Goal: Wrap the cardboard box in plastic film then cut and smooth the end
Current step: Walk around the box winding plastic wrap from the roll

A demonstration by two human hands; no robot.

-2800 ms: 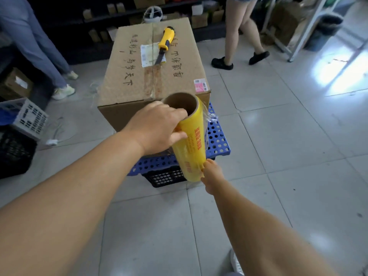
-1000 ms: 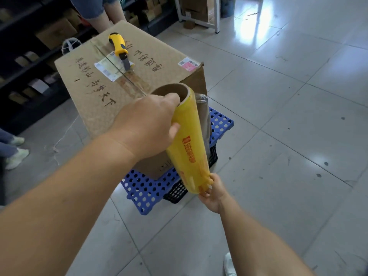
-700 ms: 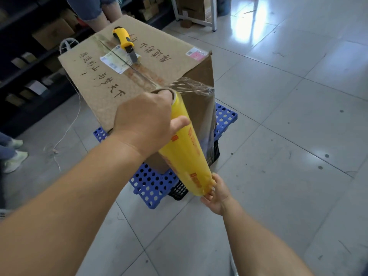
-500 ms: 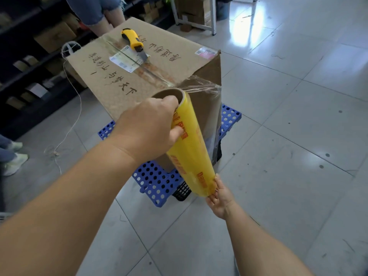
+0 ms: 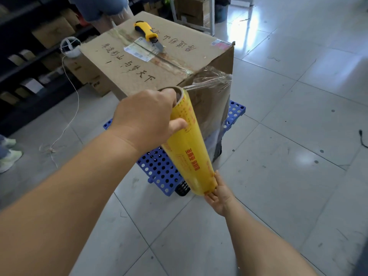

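A large cardboard box point(image 5: 139, 64) with black handwriting stands on a blue perforated plastic pallet point(image 5: 159, 170). I hold a yellow roll of plastic film point(image 5: 189, 148) tilted beside the box's near corner. My left hand point(image 5: 147, 120) grips its upper end, fingers in the core. My right hand point(image 5: 219, 194) supports its lower end. Clear film point(image 5: 211, 80) stretches from the roll across the box's near side to its right corner. A yellow utility knife point(image 5: 148, 32) lies on top of the box.
Dark shelves with small cartons point(image 5: 49, 32) line the left. A person's legs point(image 5: 103, 14) stand behind the box, and a shoe point(image 5: 8, 160) shows at the far left. A white string point(image 5: 67, 108) trails over the grey tiled floor. A metal rack point(image 5: 199, 12) stands behind.
I have walked around the box's corner with the roll. Film has come off the roll and now covers the box's near side. Both hands keep their hold.
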